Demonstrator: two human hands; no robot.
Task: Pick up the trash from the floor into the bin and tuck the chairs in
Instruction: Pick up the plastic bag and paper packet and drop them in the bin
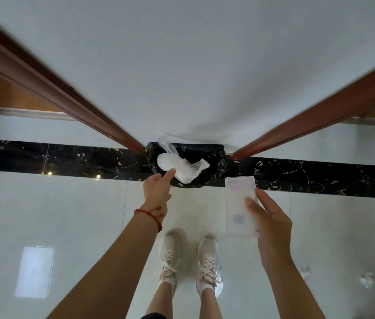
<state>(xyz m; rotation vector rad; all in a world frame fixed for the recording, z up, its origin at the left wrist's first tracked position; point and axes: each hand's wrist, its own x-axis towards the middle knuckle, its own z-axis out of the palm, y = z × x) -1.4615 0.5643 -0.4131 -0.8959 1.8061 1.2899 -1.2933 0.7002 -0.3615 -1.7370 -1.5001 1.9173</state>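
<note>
A bin lined with a black bag (215, 157) stands on the floor against the white wall, straight ahead of my feet. My left hand (157, 188) reaches over its near rim and pinches a crumpled white tissue (183, 168) that hangs over the bin's opening. A thin clear plastic scrap (168, 146) sticks up at the bin's back left. My right hand (271, 218) grips a flat translucent white plastic box (239, 201) to the right of the bin, above the floor.
Wooden door frames run along the wall on the left (66, 88) and right (320, 116). A black marble strip (66, 157) crosses the pale tiles. Small white scraps (366, 279) lie on the floor at the right. My white sneakers (169, 254) stand below the bin.
</note>
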